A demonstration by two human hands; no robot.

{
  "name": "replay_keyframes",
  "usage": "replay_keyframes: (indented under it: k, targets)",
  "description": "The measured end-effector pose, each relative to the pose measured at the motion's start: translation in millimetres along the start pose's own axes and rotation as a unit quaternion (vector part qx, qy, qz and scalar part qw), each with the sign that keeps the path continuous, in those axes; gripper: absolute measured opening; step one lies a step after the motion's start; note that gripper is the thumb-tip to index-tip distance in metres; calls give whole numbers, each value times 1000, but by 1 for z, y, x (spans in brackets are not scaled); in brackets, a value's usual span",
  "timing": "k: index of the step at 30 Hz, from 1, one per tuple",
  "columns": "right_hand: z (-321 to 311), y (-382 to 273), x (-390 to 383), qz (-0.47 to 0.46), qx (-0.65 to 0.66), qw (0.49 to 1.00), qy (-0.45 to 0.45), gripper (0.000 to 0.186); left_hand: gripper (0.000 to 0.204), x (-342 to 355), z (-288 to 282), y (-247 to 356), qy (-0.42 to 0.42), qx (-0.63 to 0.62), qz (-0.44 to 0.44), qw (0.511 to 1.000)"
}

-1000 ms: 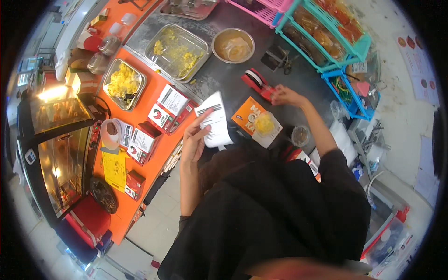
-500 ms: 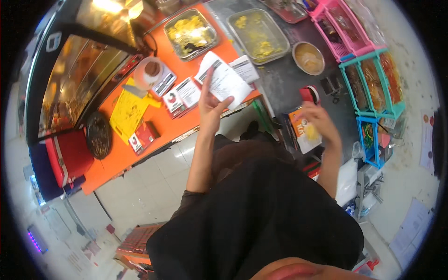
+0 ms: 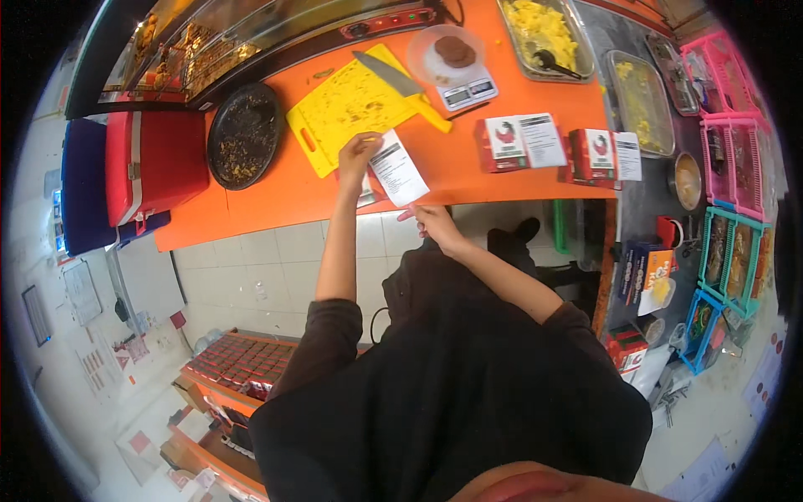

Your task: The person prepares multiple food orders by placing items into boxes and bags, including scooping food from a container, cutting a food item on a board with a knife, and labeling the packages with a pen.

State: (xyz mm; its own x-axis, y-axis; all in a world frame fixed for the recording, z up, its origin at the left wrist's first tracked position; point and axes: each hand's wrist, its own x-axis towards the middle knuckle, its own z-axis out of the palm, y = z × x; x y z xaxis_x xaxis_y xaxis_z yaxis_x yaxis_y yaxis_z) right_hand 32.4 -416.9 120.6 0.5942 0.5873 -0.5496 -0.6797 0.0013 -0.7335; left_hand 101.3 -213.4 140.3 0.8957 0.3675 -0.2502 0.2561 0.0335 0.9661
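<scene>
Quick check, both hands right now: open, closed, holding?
Left hand: closed, pinching the white printed slip near its upper end.
Right hand: at the slip's lower edge; whether it grips cannot be told.

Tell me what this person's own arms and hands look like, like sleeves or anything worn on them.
The left sleeve and right sleeve are dark, plain cloth, ending around the elbows. Below them the forearms are bare. The left hand and right hand wear no gloves, and no watch shows. Rings are too small to rule out.
</scene>
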Motion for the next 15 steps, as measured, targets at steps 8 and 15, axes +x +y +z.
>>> replay_keyframes:
  k: [8, 15]
  targets:
    - [19, 73, 65, 53, -33, 993, 104, 38, 29, 61, -27, -63, -126, 194, -9, 973]
    - [8, 69, 84, 52, -32, 995, 75, 34, 23, 67, -31, -61, -151, 313, 7, 938]
